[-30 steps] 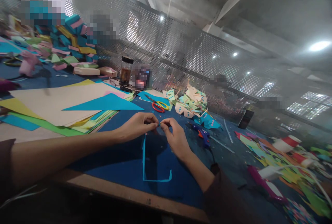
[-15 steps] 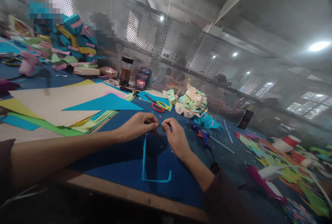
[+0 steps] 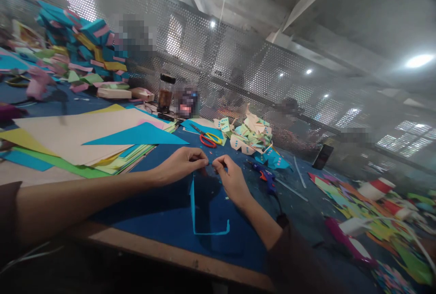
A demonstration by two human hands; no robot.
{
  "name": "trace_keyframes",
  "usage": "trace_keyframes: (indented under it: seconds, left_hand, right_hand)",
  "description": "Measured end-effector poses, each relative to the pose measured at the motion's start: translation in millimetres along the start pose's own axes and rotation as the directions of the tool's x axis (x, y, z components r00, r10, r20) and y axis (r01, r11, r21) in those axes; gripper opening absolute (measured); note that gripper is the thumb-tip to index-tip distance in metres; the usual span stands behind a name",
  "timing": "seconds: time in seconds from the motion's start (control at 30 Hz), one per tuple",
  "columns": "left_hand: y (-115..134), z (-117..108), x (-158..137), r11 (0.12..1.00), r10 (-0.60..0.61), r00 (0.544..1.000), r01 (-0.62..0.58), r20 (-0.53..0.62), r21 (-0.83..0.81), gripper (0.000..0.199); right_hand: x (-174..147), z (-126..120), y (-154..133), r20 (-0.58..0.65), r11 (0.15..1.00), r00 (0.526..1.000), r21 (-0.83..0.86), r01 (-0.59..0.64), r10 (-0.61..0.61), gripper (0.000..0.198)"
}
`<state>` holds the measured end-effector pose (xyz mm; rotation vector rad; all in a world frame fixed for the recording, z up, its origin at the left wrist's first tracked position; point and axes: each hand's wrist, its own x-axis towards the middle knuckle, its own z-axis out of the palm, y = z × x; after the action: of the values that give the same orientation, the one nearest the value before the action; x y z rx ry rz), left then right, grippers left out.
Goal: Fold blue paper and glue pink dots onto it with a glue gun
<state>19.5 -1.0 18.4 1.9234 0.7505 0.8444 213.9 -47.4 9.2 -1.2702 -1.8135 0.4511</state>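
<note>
My left hand (image 3: 190, 163) is closed in a pinch, thumb against fingertips. Below it hangs a narrow blue paper strip (image 3: 194, 205), folded into an L with a short upturned end; its top reaches up to my left fingers. Close on the right, my right hand (image 3: 229, 175) is also pinched, its fingertips nearly meeting the left ones. Whatever lies between the right fingertips is too small to make out. Beyond the hands lie scissors (image 3: 208, 139) with red and yellow handles. A blue glue gun (image 3: 267, 179) rests to the right of my right hand.
Paper sheets (image 3: 68, 137) are stacked at left, a blue triangle (image 3: 139, 136) on top. Folded paper pieces (image 3: 252, 132) heap behind the glue gun. A jar (image 3: 165, 94), a phone (image 3: 322, 156) and colourful cutouts (image 3: 378, 212) stand or lie farther out. The wooden table edge (image 3: 163, 248) runs in front.
The hanging blue strip has shifted a little to the right and slightly up. My right fingertips have moved slightly away from the left ones; the left hand is nearly still.
</note>
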Motion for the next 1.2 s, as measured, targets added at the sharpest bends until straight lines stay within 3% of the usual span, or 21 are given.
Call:
trace_keyframes:
  seconds: [0.73, 0.97, 1.2]
  left_hand:
    - [-3.1, -0.2, 1.9, 1.000, -0.007, 1.000, 0.007, 0.009, 0.017, 0.025]
    - [-2.6, -0.9, 2.7, 1.000, -0.008, 1.000, 0.008, 0.005, -0.009, 0.023]
    - [0.7, -6.3, 6.2, 0.998, -0.046, 0.996, 0.043, -0.077, -0.041, 0.021]
  right_hand:
    - [0.1, -1.7, 3.7, -0.010, 0.995, 0.999, -0.090, -0.050, 0.050, 0.033]
    - [0.5, -0.3, 6.4, -0.011, 0.998, 0.999, 0.047, -0.045, 0.046, 0.037]
    - [5.4, -4.7, 10.8, -0.101, 0.989, 0.993, 0.144, -0.042, 0.057, 0.037]
